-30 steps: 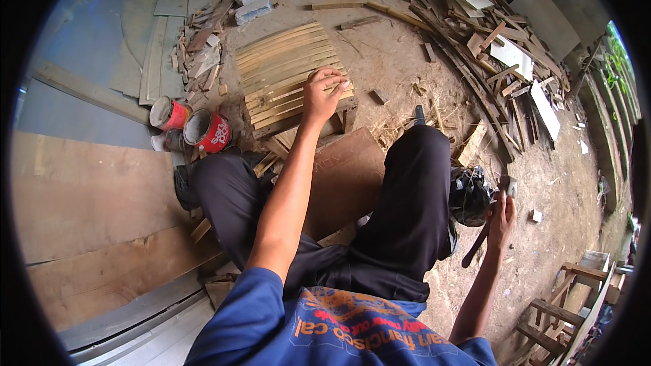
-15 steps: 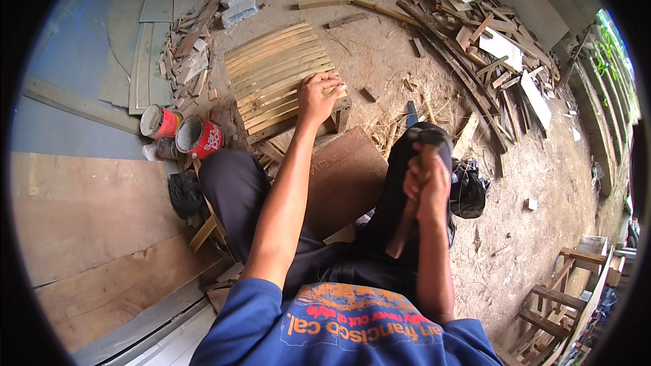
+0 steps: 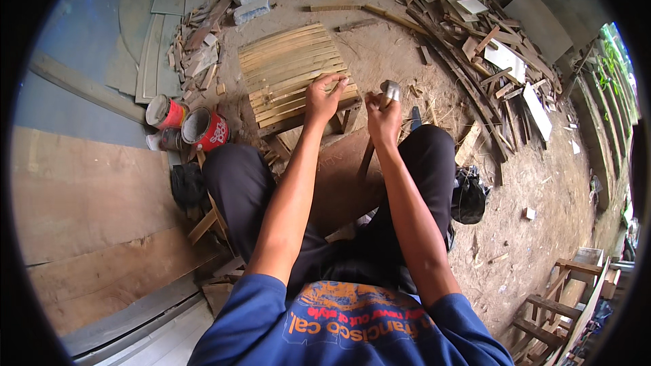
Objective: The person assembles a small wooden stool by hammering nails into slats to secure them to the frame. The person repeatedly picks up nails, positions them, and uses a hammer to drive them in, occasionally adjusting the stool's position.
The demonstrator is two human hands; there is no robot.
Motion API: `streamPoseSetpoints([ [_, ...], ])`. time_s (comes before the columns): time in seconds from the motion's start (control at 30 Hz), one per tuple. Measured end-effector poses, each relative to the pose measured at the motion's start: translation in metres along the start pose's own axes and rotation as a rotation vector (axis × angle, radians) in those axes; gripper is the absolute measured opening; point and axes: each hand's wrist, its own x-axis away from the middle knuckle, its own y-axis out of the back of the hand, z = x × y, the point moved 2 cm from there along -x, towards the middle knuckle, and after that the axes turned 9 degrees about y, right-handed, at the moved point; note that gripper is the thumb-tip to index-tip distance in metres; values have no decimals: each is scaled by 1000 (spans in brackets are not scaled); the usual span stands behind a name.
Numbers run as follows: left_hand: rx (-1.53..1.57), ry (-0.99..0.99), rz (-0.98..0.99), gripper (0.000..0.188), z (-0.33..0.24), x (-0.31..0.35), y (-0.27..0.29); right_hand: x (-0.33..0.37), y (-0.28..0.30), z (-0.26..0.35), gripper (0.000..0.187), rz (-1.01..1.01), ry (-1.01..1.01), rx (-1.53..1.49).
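My right hand [image 3: 384, 120] is closed round the handle of a hammer [image 3: 390, 88], its metal head up past my fist and the handle's lower end hanging below. My left hand [image 3: 323, 100] rests at the right edge of a slatted wooden panel [image 3: 288, 71]. Its thumb and forefinger are pinched together; anything between them is too small to make out. The slats lie side by side on a low wooden support. Between my knees is a brown wooden board [image 3: 332, 176]. A gap separates the hammer head from the panel.
Red paint buckets [image 3: 205, 129] stand left of the panel. A black plastic bag [image 3: 469, 193] lies beside my right knee. Scrap wood [image 3: 502, 61] is heaped at the far right. Concrete blocks [image 3: 252, 11] lie beyond the panel, and a wooden frame [image 3: 553, 305] sits at lower right.
My right hand has swung the hammer forward and left, from over my right knee to near the panel's edge. My left hand stays at the panel's edge.
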Motion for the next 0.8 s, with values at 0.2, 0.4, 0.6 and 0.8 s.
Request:
streamPoseSetpoints([
  [0.2,14,14,-9,16,-3,2,2,10,-20,1,26,-51,218,-108],
  [0.4,-42,-48,-28,16,-7,3,0,19,-22,3,26,23,299,-56],
  [0.6,-41,-35,-15,15,-6,4,-3,18,-26,-2,25,-33,236,-162],
  [0.8,-4,-56,-5,15,-6,2,-9,12,-28,-15,18,-56,171,-336],
])
